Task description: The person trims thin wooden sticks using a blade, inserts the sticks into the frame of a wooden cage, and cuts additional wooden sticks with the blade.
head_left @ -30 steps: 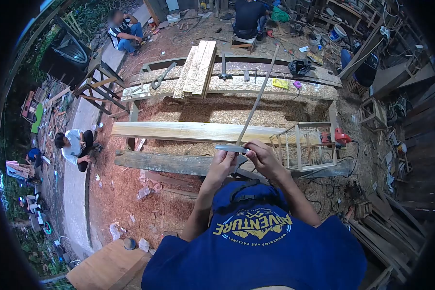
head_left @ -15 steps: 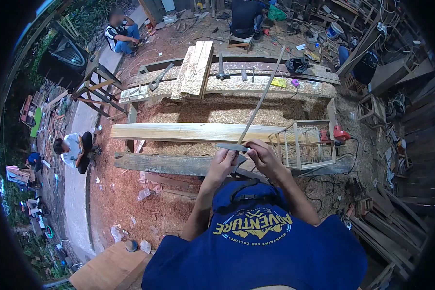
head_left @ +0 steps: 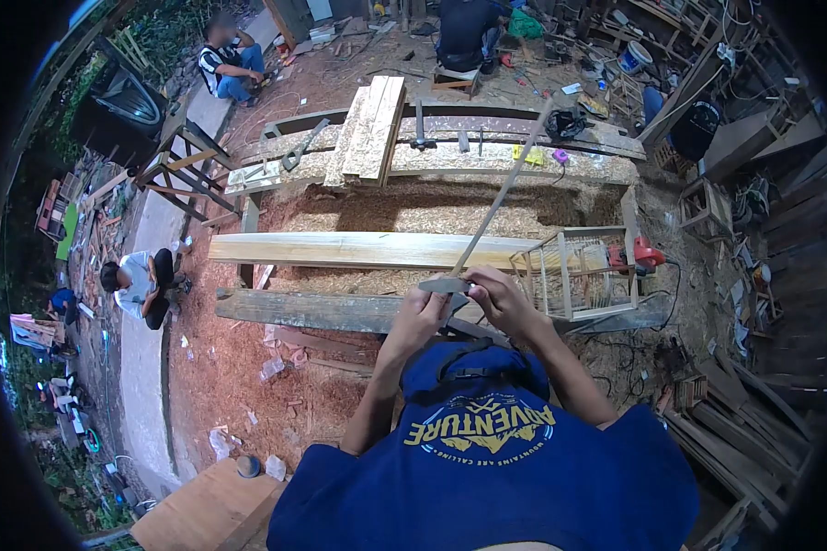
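A long thin wooden strip [head_left: 501, 197] slants up and away to the right from between my two hands. My right hand [head_left: 504, 301] is closed, its fingertips pinched at the strip's lower end. My left hand [head_left: 421, 315] is closed on a small flat grey piece [head_left: 443, 286], which lies across the foot of the strip. Fingers partly hide where the two pieces meet, so I cannot tell whether they are joined. Just beyond my hands lies a pale wooden beam [head_left: 358, 248], and on its right end stands a small frame of thin sticks [head_left: 565, 275].
A weathered plank [head_left: 312, 309] lies left of my hands. A red power tool [head_left: 648, 254] is behind the stick frame. On the far bench are stacked boards [head_left: 377, 129], a hammer [head_left: 421, 138], a handsaw [head_left: 296, 156] and a purple tape measure [head_left: 560, 156]. Several people sit around.
The flat grey piece has turned slightly in my left hand, showing more of its face. The strip's far end has shifted a little to the right and down.
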The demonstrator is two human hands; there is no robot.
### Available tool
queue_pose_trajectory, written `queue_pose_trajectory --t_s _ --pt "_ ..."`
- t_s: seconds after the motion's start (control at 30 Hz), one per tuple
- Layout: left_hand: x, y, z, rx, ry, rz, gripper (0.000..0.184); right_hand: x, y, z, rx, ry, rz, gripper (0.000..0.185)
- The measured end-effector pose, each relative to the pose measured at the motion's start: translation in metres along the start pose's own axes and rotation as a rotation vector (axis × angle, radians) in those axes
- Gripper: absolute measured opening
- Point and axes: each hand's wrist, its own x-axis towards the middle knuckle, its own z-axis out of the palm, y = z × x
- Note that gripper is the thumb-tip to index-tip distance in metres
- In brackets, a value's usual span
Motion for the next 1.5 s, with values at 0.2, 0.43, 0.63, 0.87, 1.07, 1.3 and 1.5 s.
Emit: queue_pose_trajectory --t_s 0.2,0.43,0.63,0.87,1.07,1.3,1.5 --pt "-0.006 -0.020 0.000 -0.274 -0.004 -0.069 0.027 0.005 0.009 0.012 -0.127 0.078 -0.094 0.042" --pt "-0.008 -0.018 0.000 -0.308 0.053 -0.122 0.031 0.011 0.017 0.015 -0.179 0.027 -0.054 0.041" --pt "-0.007 -0.015 0.000 -0.436 0.052 -0.159 0.034 0.015 0.025 0.021 -0.194 0.082 -0.064 0.039" --pt "-0.012 -0.018 -0.012 -0.406 0.045 -0.213 0.032 0.017 0.023 0.024 -0.240 0.090 -0.095 0.038" --pt "-0.017 -0.023 -0.017 -0.466 0.064 -0.277 0.029 0.015 0.026 0.029 -0.246 0.094 -0.111 0.045" --pt "-0.020 -0.023 -0.021 -0.462 0.076 -0.291 0.029 0.014 0.030 0.036 -0.293 0.068 -0.078 0.044" --pt "-0.009 -0.030 -0.019 -0.530 0.114 -0.336 0.025 0.010 0.045 0.034 -0.330 0.078 -0.011 0.046"
